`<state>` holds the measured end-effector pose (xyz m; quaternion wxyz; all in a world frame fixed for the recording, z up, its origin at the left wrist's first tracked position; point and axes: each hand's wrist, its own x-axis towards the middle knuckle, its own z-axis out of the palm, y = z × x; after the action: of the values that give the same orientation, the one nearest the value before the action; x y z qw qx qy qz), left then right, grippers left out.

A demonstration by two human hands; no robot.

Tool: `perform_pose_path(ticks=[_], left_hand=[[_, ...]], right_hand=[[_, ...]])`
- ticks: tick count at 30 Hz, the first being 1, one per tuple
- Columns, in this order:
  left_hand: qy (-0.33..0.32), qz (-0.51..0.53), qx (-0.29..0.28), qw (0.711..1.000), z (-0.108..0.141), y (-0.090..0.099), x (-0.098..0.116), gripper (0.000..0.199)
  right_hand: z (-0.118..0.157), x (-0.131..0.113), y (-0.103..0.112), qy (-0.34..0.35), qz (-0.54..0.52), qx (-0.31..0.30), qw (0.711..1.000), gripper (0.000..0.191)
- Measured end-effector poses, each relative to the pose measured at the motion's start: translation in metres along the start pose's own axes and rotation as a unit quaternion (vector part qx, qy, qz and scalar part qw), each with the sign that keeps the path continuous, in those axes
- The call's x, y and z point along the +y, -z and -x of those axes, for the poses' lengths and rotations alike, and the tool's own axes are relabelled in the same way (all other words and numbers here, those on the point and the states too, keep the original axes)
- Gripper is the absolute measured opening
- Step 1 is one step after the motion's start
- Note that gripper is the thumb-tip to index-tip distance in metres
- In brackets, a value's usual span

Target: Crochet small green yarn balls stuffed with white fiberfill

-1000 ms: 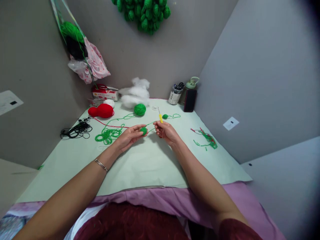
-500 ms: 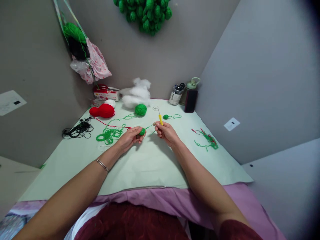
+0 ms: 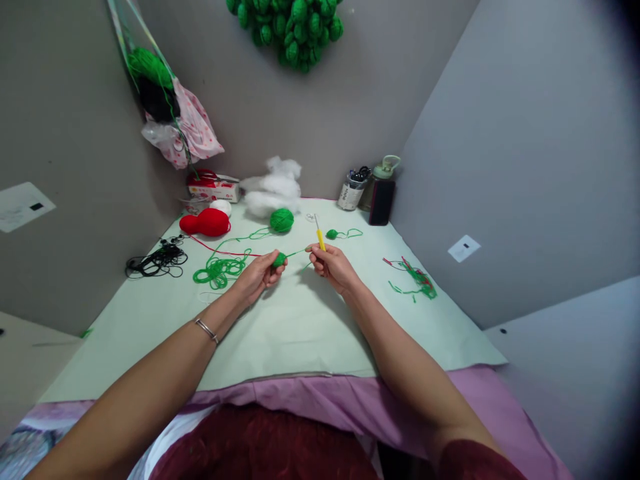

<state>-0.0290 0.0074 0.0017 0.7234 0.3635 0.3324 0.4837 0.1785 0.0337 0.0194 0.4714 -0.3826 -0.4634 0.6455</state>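
Observation:
Pinched in my left hand [image 3: 261, 275] is a small green crocheted piece [image 3: 279, 260]. A strand of green yarn [image 3: 298, 252] runs taut from it to the fingertips of my right hand [image 3: 331, 265]. That hand also holds a crochet hook with a yellow handle [image 3: 321, 240], its metal tip pointing up and away from me. A short yarn end hangs below the right fingers. Beyond the hands lie a green yarn ball [image 3: 281, 220] and a small green knitted ball with a tail [image 3: 332, 234]. Loose green yarn [image 3: 219, 270] is coiled left of my left hand.
A red stuffed shape [image 3: 206, 223], black cord [image 3: 159, 259] and white stuffing [image 3: 275, 189] lie at the left and back. A marker jar [image 3: 351, 192], a bottle [image 3: 387, 168] and a phone [image 3: 382, 202] stand at the back right. Yarn scraps [image 3: 417, 279] lie at right.
My left hand has shifted slightly left with the green piece, so the yarn between the hands spans a little farther. My right hand stays nearly in place.

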Motion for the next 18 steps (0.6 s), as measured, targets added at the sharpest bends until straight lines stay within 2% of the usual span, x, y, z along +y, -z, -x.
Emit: perform_pose_path(ticks=[5, 14, 18], left_hand=[[0.018, 0.027, 0.004, 0.999, -0.0016, 0.0005, 0.0009, 0.026], [-0.018, 0.038, 0.040, 0.998, -0.0030, 0.0008, 0.0020, 0.018], [-0.010, 0.026, 0.040, 0.999, -0.0025, -0.0013, 0.0002, 0.016]], right_hand=[[-0.0015, 0.0007, 0.0014, -0.002, 0.000, 0.000, 1.000, 0.036], [-0.0025, 0.0010, 0.0026, -0.003, -0.003, 0.004, 1.000, 0.035], [-0.0020, 0.0011, 0.0023, -0.004, -0.001, 0.003, 1.000, 0.037]])
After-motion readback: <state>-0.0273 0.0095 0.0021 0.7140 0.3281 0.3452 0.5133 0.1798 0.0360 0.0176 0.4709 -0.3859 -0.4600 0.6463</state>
